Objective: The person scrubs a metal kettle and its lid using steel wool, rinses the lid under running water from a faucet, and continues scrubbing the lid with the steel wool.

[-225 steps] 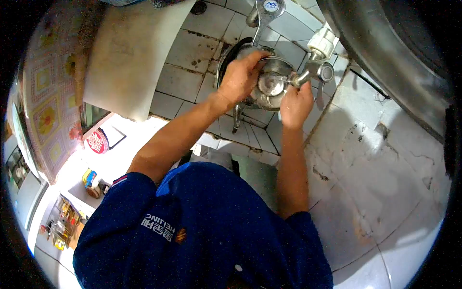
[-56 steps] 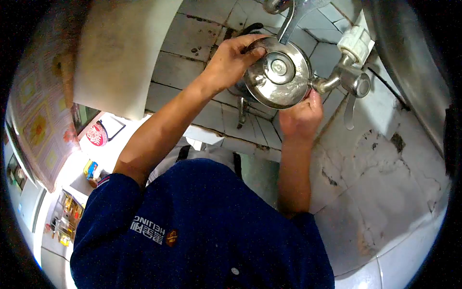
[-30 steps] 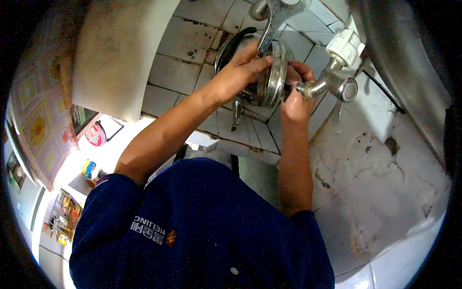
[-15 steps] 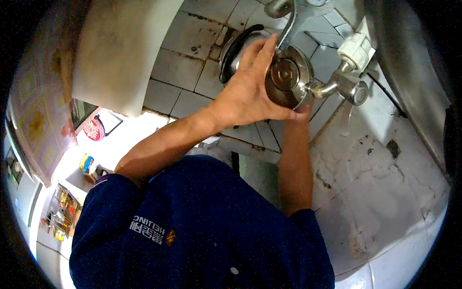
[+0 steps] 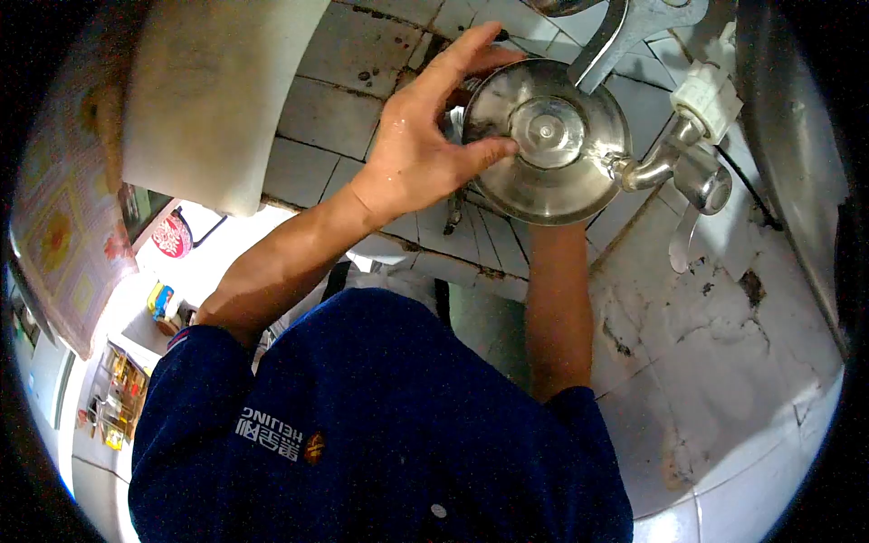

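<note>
A shiny round metal lid (image 5: 575, 185), with a ringed centre and a small knob-like spot in it, faces me under the tap (image 5: 701, 176). Water from the spout meets its right side. My left hand (image 5: 421, 136) is at the lid's left edge, fingers spread, the thumb reaching over the surface; whether it touches cannot be told. My right forearm (image 5: 558, 308) rises to behind the lid, which hides my right hand and appears to rest on it. Partly covered by my left hand, a dark and metallic item sits behind the lid.
A grey metal bracket (image 5: 602, 45) overhangs the lid at the top. White plastic pipe fitting (image 5: 706, 100) joins the tap to the wall. Grey tiles (image 5: 339, 100) line the basin. A pale curved panel (image 5: 217, 100) stands left, beyond it a red patterned round item (image 5: 172, 235).
My left hand has shifted left off the lid's face, its fingers spreading. The lid has turned to show more of its round face. The view has shifted slightly.
</note>
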Tool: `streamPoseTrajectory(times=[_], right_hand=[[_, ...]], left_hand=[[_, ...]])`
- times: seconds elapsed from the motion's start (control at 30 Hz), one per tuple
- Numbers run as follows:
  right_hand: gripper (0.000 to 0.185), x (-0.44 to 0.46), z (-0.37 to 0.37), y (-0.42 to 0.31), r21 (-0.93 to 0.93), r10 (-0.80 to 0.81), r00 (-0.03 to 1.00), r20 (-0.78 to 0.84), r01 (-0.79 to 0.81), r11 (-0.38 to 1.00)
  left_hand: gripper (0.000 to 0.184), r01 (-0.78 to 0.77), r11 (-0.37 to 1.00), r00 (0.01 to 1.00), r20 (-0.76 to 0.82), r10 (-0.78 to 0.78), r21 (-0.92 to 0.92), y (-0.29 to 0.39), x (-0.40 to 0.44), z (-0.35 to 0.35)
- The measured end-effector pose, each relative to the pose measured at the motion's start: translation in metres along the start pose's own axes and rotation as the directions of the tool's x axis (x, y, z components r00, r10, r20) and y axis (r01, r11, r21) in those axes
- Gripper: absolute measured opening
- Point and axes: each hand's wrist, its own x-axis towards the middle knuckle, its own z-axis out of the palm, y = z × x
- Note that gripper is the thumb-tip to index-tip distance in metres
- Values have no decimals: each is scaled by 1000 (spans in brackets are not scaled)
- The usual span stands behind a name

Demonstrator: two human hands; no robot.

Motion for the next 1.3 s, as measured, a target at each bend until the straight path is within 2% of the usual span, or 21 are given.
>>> streamPoseTrajectory(times=[0.07, 0.1, 0.17, 0.3, 0.37, 0.4, 0.47, 0.6, 0.67, 0.73, 0.8, 0.97, 1.1, 1.17, 1.2, 1.27, 1.3], right_hand=[[59, 0, 1, 0, -6, -7, 1000, 0, 7, 1000], [59, 2, 0, 0, -7, -7, 1000, 0, 7, 1000], [59, 3, 0, 0, -13, -10, 1000, 0, 10, 1000], [59, 4, 0, 0, -13, 4, 1000, 4, -4, 1000], [59, 4, -1, -1, -12, 9, 1000, 1, -9, 1000], [59, 3, 0, -2, -13, 13, 1000, 4, -13, 1000], [59, 3, -1, -2, -15, 12, 1000, 3, -12, 1000], [59, 3, -2, -3, -16, 12, 1000, 3, -12, 1000], [59, 3, -2, -4, -14, 12, 1000, 2, -12, 1000], [59, 2, -1, -5, -13, 14, 1000, 3, -14, 1000], [59, 0, -2, -5, -11, 14, 1000, 2, -14, 1000], [59, -3, -3, -4, -10, 9, 1000, -4, -9, 1000], [59, -3, -4, -5, -15, 3, 1000, 0, -3, 1000], [59, -3, -4, -4, -15, 5, 1000, 4, -5, 1000], [59, -4, -4, -5, -19, 4, 1000, 9, -4, 1000], [59, -2, -3, -4, -23, 9, 1000, 18, -9, 1000], [59, -5, -2, -5, -28, 17, 1000, 17, -16, 999]], left_hand=[[85, 36, 988, 999, -15, -38, -149, 2, 0, -1], [85, 34, 988, 999, -15, -37, -153, 3, 1, -2], [77, 62, 994, 997, -40, -66, -87, 5, 2, -5], [71, 91, 991, 996, -4, -92, -101, 5, 3, -10], [53, -25, 997, 999, 46, 21, 75, 4, 7, -14], [53, -24, 997, 999, 47, 20, 74, 4, 7, -13], [41, 2, 997, 1000, 13, -3, 75, 4, 9, -11], [41, 9, 993, 1000, 15, -11, 119, 2, 13, -7], [37, 81, 996, 997, -23, -80, 36, -7, 14, -2], [34, 139, 990, 990, -27, -138, 37, -12, 14, -2], [31, 240, 952, 971, 39, -237, -192, -12, 16, -2], [26, 264, 947, 964, 38, -261, -184, -9, 17, -1], [33, 309, 930, 951, 54, -305, -198, -4, 15, 0], [20, 290, 945, 957, 34, -288, -150, -1, 14, 1], [20, 291, 945, 957, 33, -289, -150, -2, 14, 0], [32, 366, 914, 930, 92, -355, -174, -4, 14, -7], [32, 368, 913, 930, 93, -356, -175, 1, 15, -10]])
